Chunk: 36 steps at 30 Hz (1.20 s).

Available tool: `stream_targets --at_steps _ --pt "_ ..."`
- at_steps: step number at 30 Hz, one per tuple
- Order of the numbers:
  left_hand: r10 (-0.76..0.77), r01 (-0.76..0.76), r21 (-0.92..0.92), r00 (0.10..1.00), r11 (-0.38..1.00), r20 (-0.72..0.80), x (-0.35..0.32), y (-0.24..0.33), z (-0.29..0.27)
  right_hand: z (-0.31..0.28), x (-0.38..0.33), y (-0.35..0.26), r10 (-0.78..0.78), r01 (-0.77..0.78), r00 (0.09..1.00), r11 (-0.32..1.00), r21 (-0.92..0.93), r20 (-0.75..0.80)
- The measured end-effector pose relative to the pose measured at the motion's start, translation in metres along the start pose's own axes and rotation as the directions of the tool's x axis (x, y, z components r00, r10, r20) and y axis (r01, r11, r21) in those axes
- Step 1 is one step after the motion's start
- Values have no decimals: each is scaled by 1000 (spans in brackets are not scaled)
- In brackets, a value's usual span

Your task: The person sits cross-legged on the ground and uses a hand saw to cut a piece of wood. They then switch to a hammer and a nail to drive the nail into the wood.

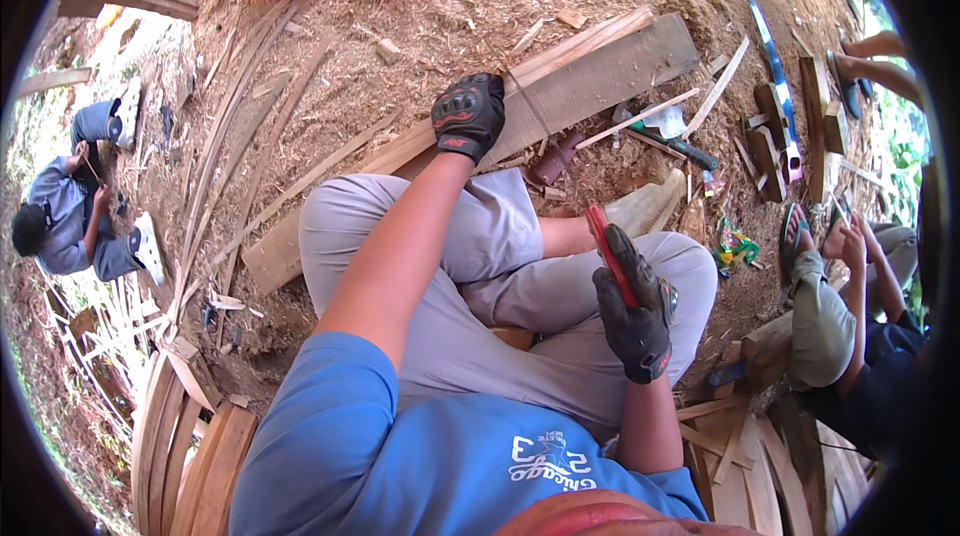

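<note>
Two gloved hands at frame centre — right hand [637, 311] fingers clenched round a red-handled knife [607, 248], left hand [468, 114] gripping a thin bamboo strip [545, 126]. I judge the shaving mid-way — finished slats [190, 446] stacked lower left.

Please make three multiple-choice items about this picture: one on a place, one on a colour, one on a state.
1. Where does the left hand rest?
A. on a long plank
B. on the orange bag
C. on a sandal

2. What colour is the handle in the right hand?
A. green
B. red
C. white

3. How is the right hand?
A. open and flat
B. closed around a handle
C. hidden

Answers: 1 A, the gloved fingers lie on the plank across the sawdust; 2 B, the tool handle shows red above the glove; 3 B, the glove wraps around it.
</note>
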State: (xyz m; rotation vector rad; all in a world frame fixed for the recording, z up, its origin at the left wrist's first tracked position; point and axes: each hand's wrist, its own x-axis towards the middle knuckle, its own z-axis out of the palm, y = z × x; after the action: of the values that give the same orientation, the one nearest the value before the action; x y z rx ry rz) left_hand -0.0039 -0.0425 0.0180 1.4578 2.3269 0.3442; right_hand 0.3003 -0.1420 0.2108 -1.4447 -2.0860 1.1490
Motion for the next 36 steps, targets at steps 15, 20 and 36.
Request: stream_targets --at_steps 15,20,36 --pt "44 -45 -5 991 999 -125 -4 -4 5 -22 18 -23 154 -159 984 986 45 93" --pt "3 -1 19 998 1000 -70 -3 3 1 -18 10 -13 109 -117 990 990 76 94" --pt "-8 11 34 997 999 -75 -1 2 5 13 75 5 166 -176 981 980 96 101"
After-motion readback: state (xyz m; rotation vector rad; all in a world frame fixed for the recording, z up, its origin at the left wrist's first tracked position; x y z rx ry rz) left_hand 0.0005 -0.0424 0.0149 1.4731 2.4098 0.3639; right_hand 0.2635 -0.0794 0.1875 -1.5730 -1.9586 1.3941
